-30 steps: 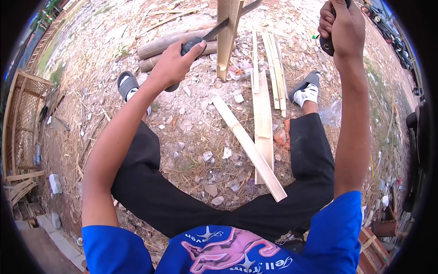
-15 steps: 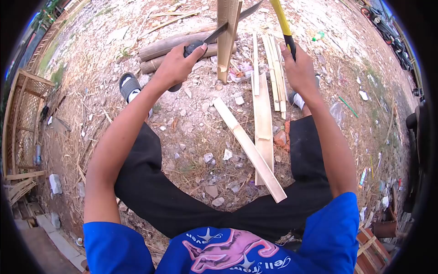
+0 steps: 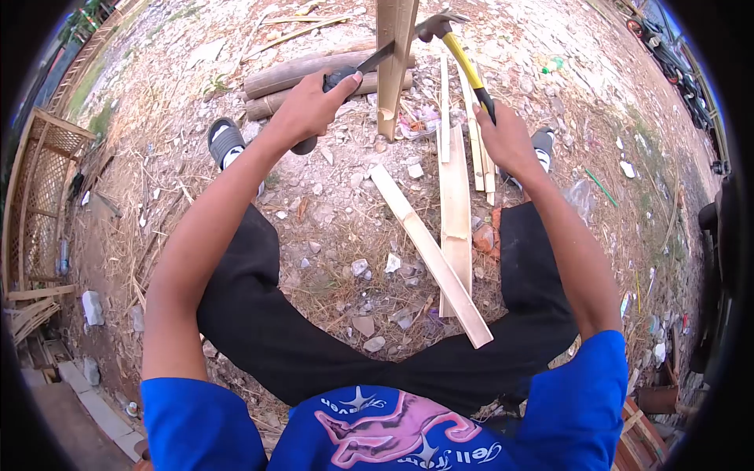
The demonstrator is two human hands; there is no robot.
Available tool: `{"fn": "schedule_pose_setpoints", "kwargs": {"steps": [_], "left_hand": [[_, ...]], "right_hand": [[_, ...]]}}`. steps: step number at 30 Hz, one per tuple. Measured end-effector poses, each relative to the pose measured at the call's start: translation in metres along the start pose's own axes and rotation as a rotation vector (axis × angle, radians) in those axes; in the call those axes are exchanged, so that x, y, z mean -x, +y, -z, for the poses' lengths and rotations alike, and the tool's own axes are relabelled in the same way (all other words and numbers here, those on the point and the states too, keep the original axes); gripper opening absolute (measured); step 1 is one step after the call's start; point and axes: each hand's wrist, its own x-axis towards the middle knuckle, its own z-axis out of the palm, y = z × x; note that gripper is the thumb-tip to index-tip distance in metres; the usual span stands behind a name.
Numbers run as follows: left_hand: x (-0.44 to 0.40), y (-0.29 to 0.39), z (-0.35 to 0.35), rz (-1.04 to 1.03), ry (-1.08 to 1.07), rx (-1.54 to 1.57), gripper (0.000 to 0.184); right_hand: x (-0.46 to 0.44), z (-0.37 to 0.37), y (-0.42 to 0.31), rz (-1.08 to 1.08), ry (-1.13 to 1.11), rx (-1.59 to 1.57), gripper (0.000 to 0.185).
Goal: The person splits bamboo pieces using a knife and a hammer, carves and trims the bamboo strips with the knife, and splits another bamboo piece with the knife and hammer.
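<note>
Closed round the dark handle of a long blade (image 3: pixel 377 56) is my left hand (image 3: pixel 310 110). The blade passes into an upright split bamboo piece (image 3: pixel 390 78), which stands on the ground ahead; its top is out of view. My right hand (image 3: pixel 506 140) grips the black lower end of a hammer (image 3: pixel 465 63) with a yellow shaft. The hammer's head is beside the far part of the blade, right of the bamboo; whether they touch I cannot tell. Split bamboo strips (image 3: pixel 430 253) lie on the ground between my legs, some overlapping.
Two round logs (image 3: pixel 306 72) lie behind the upright bamboo. More thin strips (image 3: pixel 298 35) are farther off. Stones and a red brick piece (image 3: pixel 485 238) lie near my right leg. A wooden lattice frame (image 3: pixel 43 196) stands at the far left, and motorcycles (image 3: pixel 675 63) are at the upper right.
My right hand has come down and inward from its raised position, bringing the hammer's head to the blade. My left hand stays on the knife, with the bamboo nearly in place.
</note>
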Motion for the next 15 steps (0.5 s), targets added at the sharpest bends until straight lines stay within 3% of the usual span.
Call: {"fn": "schedule_pose_setpoints", "kwargs": {"steps": [4,8,11,14,15], "left_hand": [[0.0,-0.007,0.004,0.001,-0.089,0.069,0.095],[-0.002,-0.002,-0.009,-0.071,-0.052,0.018,0.088],[0.005,0.015,-0.003,-0.112,-0.126,-0.012,0.096],[0.012,0.017,-0.006,-0.096,-0.02,-0.027,0.072],[0.008,0.01,-0.007,-0.087,-0.02,-0.017,0.072]], "right_hand": [[0.013,-0.012,0.018,-0.067,-0.033,-0.036,0.04],[0.009,0.007,-0.008,0.013,0.114,-0.233,0.041],[-0.003,-0.003,-0.003,0.043,0.107,-0.105,0.042],[-0.006,0.0,-0.002,0.045,0.127,-0.073,0.043],[-0.003,0.017,-0.016,0.028,0.15,-0.11,0.043]]}}
